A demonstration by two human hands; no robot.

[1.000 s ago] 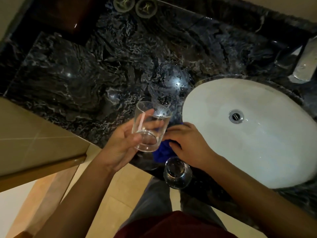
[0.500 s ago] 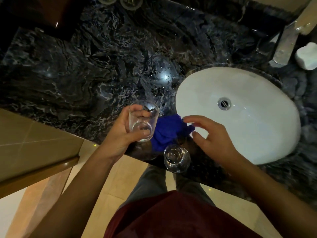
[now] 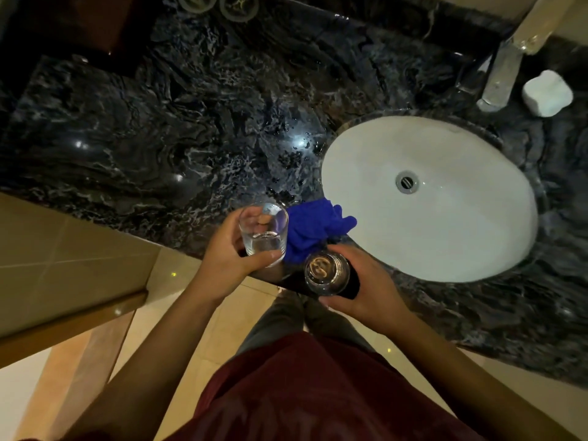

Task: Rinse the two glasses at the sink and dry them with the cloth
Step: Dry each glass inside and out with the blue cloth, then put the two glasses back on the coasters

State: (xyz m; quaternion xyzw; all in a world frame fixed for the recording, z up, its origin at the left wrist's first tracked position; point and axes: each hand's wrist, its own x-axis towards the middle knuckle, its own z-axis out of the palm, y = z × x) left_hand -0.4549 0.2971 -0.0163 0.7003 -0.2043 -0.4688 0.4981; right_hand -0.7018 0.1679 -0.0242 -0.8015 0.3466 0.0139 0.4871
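My left hand (image 3: 234, 249) grips a clear glass (image 3: 263, 232), held upright just above the counter's front edge. A second clear glass (image 3: 327, 273) stands at the counter's front edge, and my right hand (image 3: 366, 288) has its fingers curled round it. A crumpled blue cloth (image 3: 313, 227) lies on the dark marble between the two glasses and the white oval sink (image 3: 461, 243), touching the sink's left rim.
The chrome tap (image 3: 506, 71) rises behind the sink at the upper right, with a white soap bar (image 3: 545, 93) beside it. Two round lids or coasters (image 3: 216, 3) sit at the counter's far edge. Water drops spot the marble counter (image 3: 159, 138) left of the sink.
My right hand left the blue cloth and came back toward me, closing round the second glass at the counter's edge. My left hand still holds the first glass.
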